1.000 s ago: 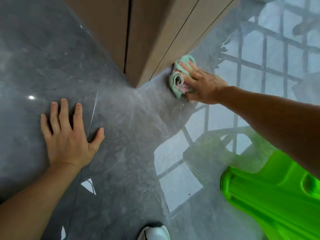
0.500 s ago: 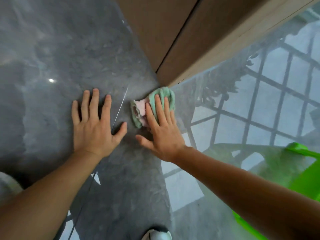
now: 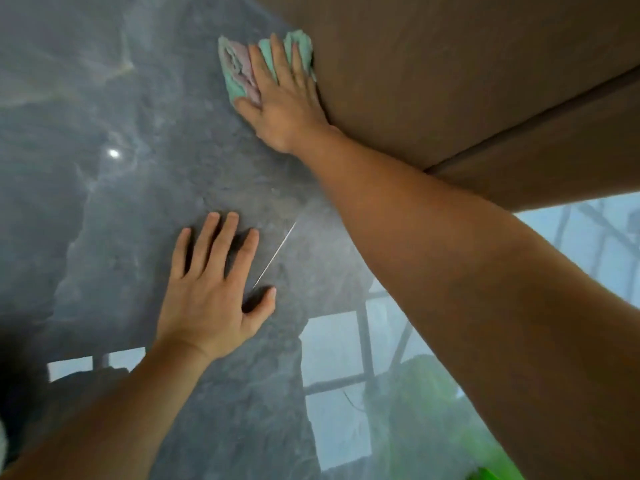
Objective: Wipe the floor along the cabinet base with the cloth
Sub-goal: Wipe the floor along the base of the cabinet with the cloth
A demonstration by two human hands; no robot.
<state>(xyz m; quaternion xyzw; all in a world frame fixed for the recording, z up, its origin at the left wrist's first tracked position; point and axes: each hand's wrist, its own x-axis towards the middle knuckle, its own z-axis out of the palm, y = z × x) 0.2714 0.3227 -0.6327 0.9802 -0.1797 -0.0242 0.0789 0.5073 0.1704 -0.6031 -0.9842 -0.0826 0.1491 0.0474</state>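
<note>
A crumpled green and pink cloth point(image 3: 235, 69) lies on the glossy grey stone floor point(image 3: 104, 168), right against the base of the brown wooden cabinet point(image 3: 450, 74). My right hand point(image 3: 284, 105) presses flat on the cloth with fingers spread, its outer edge touching the cabinet base. My left hand point(image 3: 211, 292) rests palm down on the bare floor nearer to me, fingers apart, holding nothing.
The cabinet fills the upper right, with a dark seam point(image 3: 519, 123) between two panels. A thin pale joint line point(image 3: 273, 259) crosses the floor by my left thumb. A bright green plastic object point(image 3: 491, 474) peeks in at the bottom right. Window bars reflect in the floor.
My right hand has slid the cloth from the cabinet's right side, round its corner, and up along the left side of the base. My left hand stayed planted on the floor.
</note>
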